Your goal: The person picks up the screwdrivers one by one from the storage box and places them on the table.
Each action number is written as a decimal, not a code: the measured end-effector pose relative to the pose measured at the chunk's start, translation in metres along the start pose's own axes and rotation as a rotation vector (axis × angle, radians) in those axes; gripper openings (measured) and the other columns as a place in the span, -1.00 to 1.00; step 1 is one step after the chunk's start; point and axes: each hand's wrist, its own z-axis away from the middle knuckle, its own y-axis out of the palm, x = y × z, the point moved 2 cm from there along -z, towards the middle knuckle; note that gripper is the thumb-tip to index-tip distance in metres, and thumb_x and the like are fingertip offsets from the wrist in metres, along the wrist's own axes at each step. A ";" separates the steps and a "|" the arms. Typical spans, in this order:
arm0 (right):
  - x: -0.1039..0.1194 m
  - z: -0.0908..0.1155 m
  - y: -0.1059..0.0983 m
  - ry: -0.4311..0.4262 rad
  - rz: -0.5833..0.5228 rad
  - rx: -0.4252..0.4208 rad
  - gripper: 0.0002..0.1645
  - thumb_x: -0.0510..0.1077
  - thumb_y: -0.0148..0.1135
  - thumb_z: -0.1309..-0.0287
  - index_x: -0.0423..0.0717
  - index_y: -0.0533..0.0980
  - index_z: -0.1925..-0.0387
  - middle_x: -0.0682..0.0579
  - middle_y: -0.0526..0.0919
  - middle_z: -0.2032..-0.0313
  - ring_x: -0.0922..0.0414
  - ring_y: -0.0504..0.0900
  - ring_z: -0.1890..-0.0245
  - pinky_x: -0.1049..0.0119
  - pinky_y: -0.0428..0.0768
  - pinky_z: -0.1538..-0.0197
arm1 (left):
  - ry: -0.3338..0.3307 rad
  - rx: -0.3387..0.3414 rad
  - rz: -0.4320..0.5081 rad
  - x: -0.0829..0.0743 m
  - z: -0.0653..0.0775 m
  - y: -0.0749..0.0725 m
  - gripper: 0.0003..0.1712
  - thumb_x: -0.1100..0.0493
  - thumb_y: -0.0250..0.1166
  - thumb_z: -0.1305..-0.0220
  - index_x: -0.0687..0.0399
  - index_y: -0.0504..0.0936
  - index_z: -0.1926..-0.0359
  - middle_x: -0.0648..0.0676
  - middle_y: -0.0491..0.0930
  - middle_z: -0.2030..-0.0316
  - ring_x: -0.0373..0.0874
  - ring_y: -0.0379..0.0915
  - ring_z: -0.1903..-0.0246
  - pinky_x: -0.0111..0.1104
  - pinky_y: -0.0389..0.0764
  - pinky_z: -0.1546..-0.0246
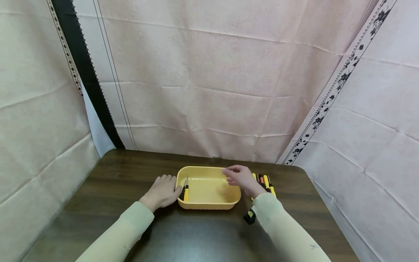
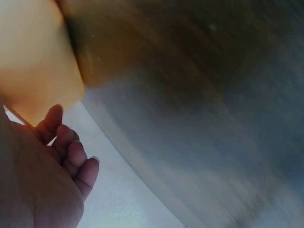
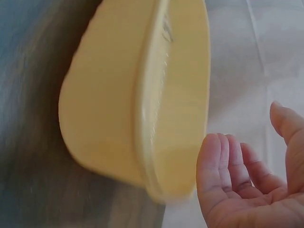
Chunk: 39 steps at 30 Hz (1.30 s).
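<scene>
A yellow plastic basin stands on the table. Inside it at the left lies a screwdriver with a yellow-and-black handle, beside a dark item partly hidden by the thumb. My left hand holds the basin's left side, thumb over the rim; in the left wrist view its fingers curl outside the wall. My right hand hovers over the right rim. Its fingers are loosely bent around nothing, and the right wrist view shows the palm holding nothing beside the basin.
Several yellow, black and red tool handles lie side by side right of the basin, partly behind my right wrist. A small black-and-yellow tape measure sits near the right forearm. Pale cloth hangs behind the wooden table.
</scene>
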 end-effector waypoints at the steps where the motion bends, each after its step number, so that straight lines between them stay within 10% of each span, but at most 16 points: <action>1: 0.000 -0.001 0.006 -0.009 0.007 0.019 -0.36 0.19 0.39 -0.05 -0.17 0.54 -0.01 -0.14 0.61 0.04 -0.16 0.62 0.08 0.01 0.57 0.04 | 0.006 -0.005 -0.009 0.000 0.000 0.001 -0.47 -0.11 -0.08 -0.42 0.24 0.46 -0.07 0.13 0.48 0.10 0.05 0.33 0.07 -0.05 0.27 -0.02; 9: -0.003 -0.004 0.035 -0.039 0.037 0.167 -0.42 0.14 0.35 -0.13 -0.20 0.53 0.00 -0.20 0.59 0.01 -0.25 0.56 0.03 0.04 0.59 0.06 | -0.031 0.024 0.056 0.001 0.001 0.007 -0.50 -0.09 -0.06 -0.37 0.23 0.46 -0.04 0.08 0.45 0.18 -0.01 0.28 0.19 -0.08 0.26 0.06; 25: -0.010 -0.003 0.050 -0.024 0.065 0.175 -0.54 0.02 0.36 -0.15 -0.29 0.56 0.11 -0.26 0.60 0.08 -0.21 0.62 0.14 -0.04 0.59 0.10 | -0.078 0.075 0.170 0.002 0.000 0.011 -0.62 -0.11 -0.05 -0.39 0.06 0.46 0.08 0.05 0.47 0.10 -0.03 0.28 0.16 -0.10 0.24 0.05; 39: -0.009 -0.007 0.112 0.099 0.105 0.253 -0.77 -0.18 0.44 -0.04 -0.31 0.68 0.34 -0.19 0.71 0.38 -0.01 0.70 0.37 0.11 0.64 0.25 | -0.074 0.086 0.176 0.000 0.003 0.008 -0.35 -0.12 -0.13 -0.42 0.29 0.35 -0.26 0.17 0.44 -0.09 0.07 0.29 -0.07 -0.02 0.19 -0.15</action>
